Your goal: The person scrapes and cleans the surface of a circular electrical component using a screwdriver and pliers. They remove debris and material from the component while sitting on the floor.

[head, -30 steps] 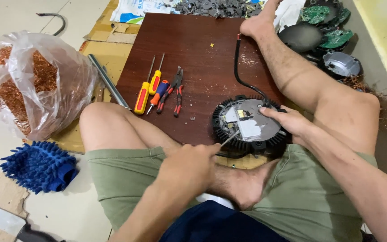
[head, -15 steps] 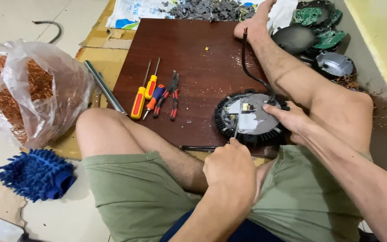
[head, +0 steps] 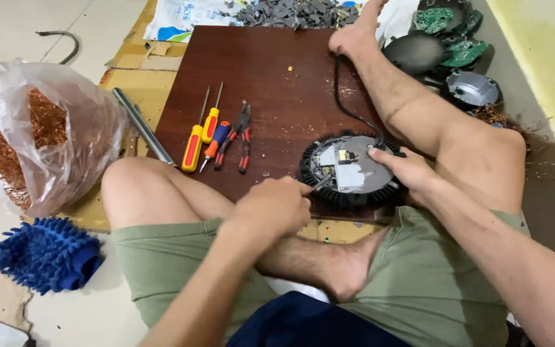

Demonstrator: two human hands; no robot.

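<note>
I sit on the floor with a dark wooden board (head: 271, 77) between my legs. On its near right part lies a round black finned device (head: 349, 171) with a grey plate and small circuit board on top. My left hand (head: 271, 205) is closed around a tool whose metal tip (head: 321, 184) touches the device's left side; its handle is hidden in my fist. My right hand (head: 401, 168) rests on the device's right rim, fingers on the grey plate. A black cable (head: 342, 96) runs from the device toward my right foot (head: 354, 35).
Two yellow-red screwdrivers (head: 199, 138), a blue-orange one and red-handled pliers (head: 243, 138) lie on the board. A metal rod (head: 142, 125) and a plastic bag of copper wire (head: 30, 132) are left, a blue mitt (head: 46, 254) below. Grey scrap and green circuit boards (head: 448, 35) lie beyond.
My left hand has shifted the tool's tip from the device's top centre to its left edge. My right hand stays on the rim. The view moved slightly.
</note>
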